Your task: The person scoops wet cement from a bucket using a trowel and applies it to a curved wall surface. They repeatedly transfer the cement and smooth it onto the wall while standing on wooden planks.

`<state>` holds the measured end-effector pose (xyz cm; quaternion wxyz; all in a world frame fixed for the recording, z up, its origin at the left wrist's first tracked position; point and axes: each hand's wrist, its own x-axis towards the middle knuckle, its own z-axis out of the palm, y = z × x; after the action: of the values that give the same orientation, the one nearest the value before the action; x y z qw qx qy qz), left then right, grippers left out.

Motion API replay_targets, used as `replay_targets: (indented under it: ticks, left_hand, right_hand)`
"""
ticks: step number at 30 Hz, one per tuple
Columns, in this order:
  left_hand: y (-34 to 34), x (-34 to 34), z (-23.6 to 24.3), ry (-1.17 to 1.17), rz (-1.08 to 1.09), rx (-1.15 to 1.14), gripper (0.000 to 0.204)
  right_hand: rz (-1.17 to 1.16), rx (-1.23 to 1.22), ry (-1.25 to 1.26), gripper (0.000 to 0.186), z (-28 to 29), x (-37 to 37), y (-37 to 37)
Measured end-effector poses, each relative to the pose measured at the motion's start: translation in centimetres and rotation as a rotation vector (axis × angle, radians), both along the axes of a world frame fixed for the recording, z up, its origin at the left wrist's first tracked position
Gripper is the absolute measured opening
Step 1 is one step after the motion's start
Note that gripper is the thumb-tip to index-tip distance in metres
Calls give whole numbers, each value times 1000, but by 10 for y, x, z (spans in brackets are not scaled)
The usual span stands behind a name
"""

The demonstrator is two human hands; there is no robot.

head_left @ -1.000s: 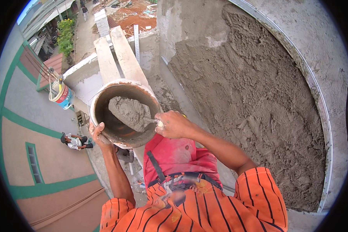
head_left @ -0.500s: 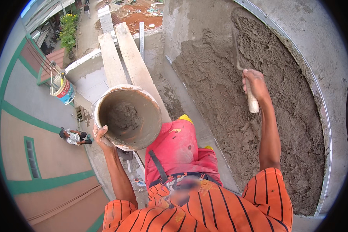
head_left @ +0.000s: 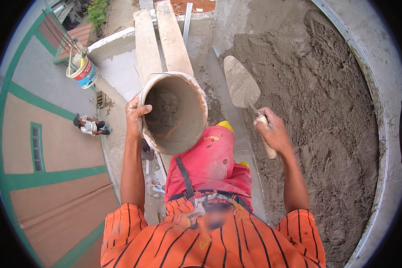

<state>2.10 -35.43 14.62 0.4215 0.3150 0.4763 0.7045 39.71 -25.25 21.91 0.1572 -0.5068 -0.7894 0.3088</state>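
My left hand [head_left: 136, 116] is closed on the rim of a white bucket [head_left: 201, 96], its thumb hooked over the edge. The bucket tilts so that I look into it; a lump of grey wet mortar [head_left: 165, 105] lies at its bottom. In my right hand [head_left: 273, 130] I grip the pale handle of a trowel [head_left: 241, 82]. The trowel's broad blade, smeared with mortar, faces up, a little to the right of the bucket. On my right, rough wet mortar [head_left: 317, 147] covers the wall, and the blade overlaps its left edge in the picture.
Two wooden planks [head_left: 148, 47] run away beyond the bucket. A metal straightedge [head_left: 187, 24] stands beside them. A metal strip [head_left: 366, 62] borders the mortared area. To the left hangs a second bucket [head_left: 85, 73] with tools in it. Far below, a person [head_left: 91, 125] is by the building.
The trowel has come off the mortared wall and swung left toward the bucket, its blade now showing flat. My left hand has tipped the bucket and shifted it slightly right.
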Motion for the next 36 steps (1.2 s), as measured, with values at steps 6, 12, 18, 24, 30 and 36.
replay_targets:
  ticks: [6, 12, 18, 24, 30, 36]
  left_hand:
    - [6, -12, 8, -71, -160, -17, 52]
    - [32, -27, -4, 83, -303, -97, 47]
    - [35, -16, 6, 18, -361, -67, 46]
    - [44, -2, 12, 76, -410, -76, 46]
    - [41, -5, 4, 73, -440, -84, 43]
    - [43, 1, 3, 109, -381, -80, 47]
  right_hand:
    - [490, -29, -504, 39, -26, -106, -19]
    - [502, 189, -449, 40, -95, -167, -58]
    - [714, 2, -625, 42, -29, -147, -46]
    - [613, -89, -695, 40, -81, -142, -61]
    - [511, 91, -437, 29, -14, -166, -41]
    - [638, 125, -653, 35, -102, -142, -86]
